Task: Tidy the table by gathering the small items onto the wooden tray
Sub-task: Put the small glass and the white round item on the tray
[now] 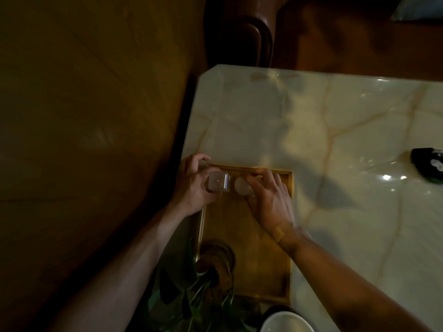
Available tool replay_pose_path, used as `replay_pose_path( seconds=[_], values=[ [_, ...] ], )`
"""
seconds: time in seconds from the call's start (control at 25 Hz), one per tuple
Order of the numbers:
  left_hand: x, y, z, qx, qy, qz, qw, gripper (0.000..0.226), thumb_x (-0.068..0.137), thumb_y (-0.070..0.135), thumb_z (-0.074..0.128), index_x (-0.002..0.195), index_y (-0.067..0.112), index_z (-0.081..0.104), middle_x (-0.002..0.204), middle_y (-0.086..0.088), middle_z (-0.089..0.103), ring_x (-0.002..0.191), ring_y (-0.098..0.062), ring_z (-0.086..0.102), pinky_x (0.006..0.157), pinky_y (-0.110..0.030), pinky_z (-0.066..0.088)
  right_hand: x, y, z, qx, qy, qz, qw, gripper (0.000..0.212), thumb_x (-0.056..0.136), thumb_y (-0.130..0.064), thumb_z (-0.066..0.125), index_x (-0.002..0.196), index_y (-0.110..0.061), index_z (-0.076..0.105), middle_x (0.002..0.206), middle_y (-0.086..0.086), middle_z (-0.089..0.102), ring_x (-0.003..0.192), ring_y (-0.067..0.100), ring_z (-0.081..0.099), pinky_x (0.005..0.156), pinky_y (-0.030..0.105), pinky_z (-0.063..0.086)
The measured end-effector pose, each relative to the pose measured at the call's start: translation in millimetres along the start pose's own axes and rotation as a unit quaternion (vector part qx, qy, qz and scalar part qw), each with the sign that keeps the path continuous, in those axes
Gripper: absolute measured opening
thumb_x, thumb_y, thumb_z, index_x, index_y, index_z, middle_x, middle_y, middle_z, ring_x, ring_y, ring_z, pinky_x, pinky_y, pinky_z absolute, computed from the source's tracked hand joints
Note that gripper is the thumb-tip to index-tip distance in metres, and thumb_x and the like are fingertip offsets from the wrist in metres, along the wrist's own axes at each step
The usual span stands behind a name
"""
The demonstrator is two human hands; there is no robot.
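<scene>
Head view, single frame, dim light. Item: shallow rectangular wooden tray with a raised rim [288, 248], lying at the near left corner of the pale, veined, glossy marble-patterned bench [359, 121]. Item: small clear square-sided container, seemingly glass or plastic [218, 187], at the tray's far left corner, the left hand [195, 188] wrapped round it with thumb and fingers curled on its sides; whether its base already rests on the tray floor cannot be told. Item: small pale rounded piece, perhaps a lid or a stone [243, 189], just beside the container on its right, pinched by the fingertips of the right hand [268, 200], whose other fingers reach toward the far rim. Item: dark rounded wooden-looking object [215, 257] on the tray's near left end, with green leafy plant [191, 295] in front of it. Item: white round bowl rim [286, 322] at the bottom edge, off the tray. Item: black object with a white marking [429, 164], well apart at the right edge of the bench, apparently not yet gathered. Judgement: the step in hand is setting the two small pieces down in the tray's far corner. To do it well, lower each until it sits flat, keep them snug against the rim and each other to spare room, and release the container only once steady, since its smooth walls may slip.
</scene>
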State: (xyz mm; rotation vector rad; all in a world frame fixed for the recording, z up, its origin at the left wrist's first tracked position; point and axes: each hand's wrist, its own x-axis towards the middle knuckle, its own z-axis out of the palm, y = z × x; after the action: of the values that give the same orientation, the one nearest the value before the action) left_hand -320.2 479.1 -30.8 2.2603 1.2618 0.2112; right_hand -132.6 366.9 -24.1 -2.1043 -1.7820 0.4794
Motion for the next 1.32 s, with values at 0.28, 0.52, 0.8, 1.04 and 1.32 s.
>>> replay_pose_path(
  seconds=[0.28, 0.52, 0.8, 1.04, 1.32],
  values=[
    [4.8, -5.1, 0.9, -0.015, 0.001, -0.001, 1.000, 0.046, 0.065, 0.032, 0.080, 0.106, 0.015, 0.069, 0.135, -0.014, 0.039, 0.126, -0.031, 0.032, 0.101, -0.044, 0.041, 3.5, -3.9, 4.8, -0.008, 0.026, 0.000, 1.000, 0.045, 0.080, -0.018, 0.073, 0.123, -0.021, 0.061, 0.125, 0.005, 0.058, 0.098, 0.031, 0.055, 0.072, 0.043, 0.049],
    [7.8, -6.5, -0.1, -0.014, 0.001, 0.008, 1.000, 0.049, 0.064, 0.035, 0.080, 0.106, 0.014, 0.068, 0.135, -0.012, 0.040, 0.125, -0.033, 0.037, 0.100, -0.047, 0.043, 9.3, -8.3, 11.1, 0.008, 0.050, 0.010, 0.999, 0.040, 0.082, -0.022, 0.073, 0.121, -0.019, 0.062, 0.121, 0.005, 0.060, 0.099, 0.032, 0.056, 0.073, 0.045, 0.051],
    [9.0, -4.6, 1.4, -0.025, 0.023, 0.012, 0.999, 0.049, 0.061, 0.026, 0.080, 0.106, 0.015, 0.066, 0.126, -0.012, 0.042, 0.118, -0.033, 0.045, 0.097, -0.051, 0.044, 11.2, -7.2, 11.4, 0.013, 0.052, 0.019, 0.998, 0.041, 0.079, -0.024, 0.074, 0.119, -0.020, 0.062, 0.118, 0.007, 0.059, 0.097, 0.032, 0.056, 0.072, 0.042, 0.049],
    [9.8, -5.7, 3.0, -0.020, 0.033, 0.010, 0.999, 0.053, 0.060, 0.025, 0.084, 0.107, 0.010, 0.064, 0.123, -0.016, 0.044, 0.112, -0.032, 0.048, 0.095, -0.046, 0.047, 12.0, -8.9, 4.6, 0.020, 0.028, 0.030, 0.999, 0.041, 0.083, -0.025, 0.071, 0.122, -0.019, 0.061, 0.123, 0.008, 0.057, 0.102, 0.032, 0.055, 0.076, 0.047, 0.049],
    [6.7, -8.2, 2.8, -0.035, 0.027, 0.001, 0.999, 0.058, 0.060, 0.017, 0.086, 0.112, 0.010, 0.062, 0.122, -0.015, 0.044, 0.112, -0.028, 0.048, 0.095, -0.042, 0.048, 10.0, -10.1, 3.8, 0.034, 0.015, 0.031, 0.999, 0.050, 0.082, -0.025, 0.071, 0.129, -0.023, 0.055, 0.127, 0.007, 0.054, 0.107, 0.031, 0.054, 0.083, 0.048, 0.049]
  ],
)
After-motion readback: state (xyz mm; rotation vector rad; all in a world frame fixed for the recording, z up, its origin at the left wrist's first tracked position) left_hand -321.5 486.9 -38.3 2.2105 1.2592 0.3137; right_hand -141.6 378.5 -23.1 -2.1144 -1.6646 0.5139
